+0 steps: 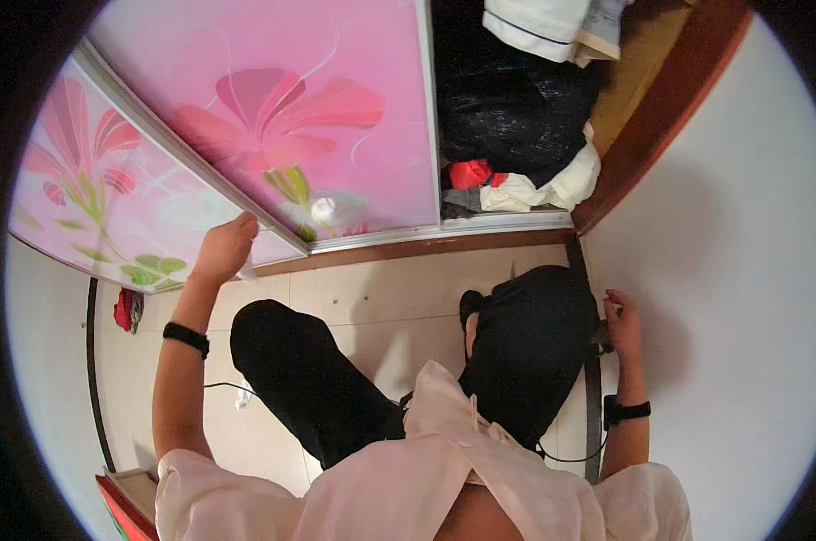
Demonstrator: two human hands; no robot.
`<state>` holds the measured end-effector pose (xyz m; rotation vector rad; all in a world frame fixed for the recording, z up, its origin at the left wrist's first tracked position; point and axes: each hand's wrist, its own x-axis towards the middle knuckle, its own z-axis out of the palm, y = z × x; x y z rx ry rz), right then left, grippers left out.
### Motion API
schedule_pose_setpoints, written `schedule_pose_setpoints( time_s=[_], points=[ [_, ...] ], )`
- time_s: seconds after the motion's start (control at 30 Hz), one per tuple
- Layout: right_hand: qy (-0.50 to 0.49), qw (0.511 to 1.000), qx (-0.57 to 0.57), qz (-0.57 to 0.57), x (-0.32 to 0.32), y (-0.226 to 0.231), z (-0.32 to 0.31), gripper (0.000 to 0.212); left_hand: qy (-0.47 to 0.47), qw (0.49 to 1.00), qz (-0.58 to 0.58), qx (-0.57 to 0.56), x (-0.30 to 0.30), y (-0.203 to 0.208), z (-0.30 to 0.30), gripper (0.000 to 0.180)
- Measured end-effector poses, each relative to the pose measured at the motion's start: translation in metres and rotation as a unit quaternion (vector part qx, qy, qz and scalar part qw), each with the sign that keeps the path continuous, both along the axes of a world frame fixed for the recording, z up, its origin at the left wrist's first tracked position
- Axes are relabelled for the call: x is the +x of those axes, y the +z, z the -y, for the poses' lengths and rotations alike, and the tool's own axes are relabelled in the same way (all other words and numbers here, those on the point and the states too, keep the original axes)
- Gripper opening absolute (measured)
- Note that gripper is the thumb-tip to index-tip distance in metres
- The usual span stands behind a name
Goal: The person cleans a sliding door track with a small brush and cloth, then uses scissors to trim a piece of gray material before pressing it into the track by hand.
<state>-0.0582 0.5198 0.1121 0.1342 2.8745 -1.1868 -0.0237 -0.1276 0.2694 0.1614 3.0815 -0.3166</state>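
My left hand (225,251) is closed, its fingers curled in front of the lower edge of the left sliding door (151,212), which is pink and white with painted flowers. A small pale patch shows under the fingers; I cannot make out what it is. Another flowered pink sliding door (372,153) stands beside it. My right hand (624,323) is low beside my right knee, near the white wall (724,298). Its fingers are loosely bent and apart. A small dark thing (602,338) shows between that hand and the knee, partly hidden.
Right of the doors, the cupboard shows a black plastic bag (516,108), white cloth (570,180) and a red item (469,173). A brown wooden panel (660,117) borders it. A red cloth (127,309) lies on the tiled floor (408,270); a box (128,505) stands lower left.
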Motion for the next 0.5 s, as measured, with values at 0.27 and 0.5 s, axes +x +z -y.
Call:
schedule_pose_setpoints(
  time_s=[0.27, 0.5],
  points=[
    [-0.082, 0.914, -0.392, -0.058, -0.005, 0.000, 0.017, 0.021, -0.155, 0.983, -0.038, 0.096, -0.082, -0.019, -0.111, 0.017],
    [0.076, 0.934, -0.312, -0.155, -0.083, 0.033, 0.083, 0.020, -0.160, 0.962, -0.048, 0.214, -0.122, -0.018, -0.257, 0.018]
  ],
)
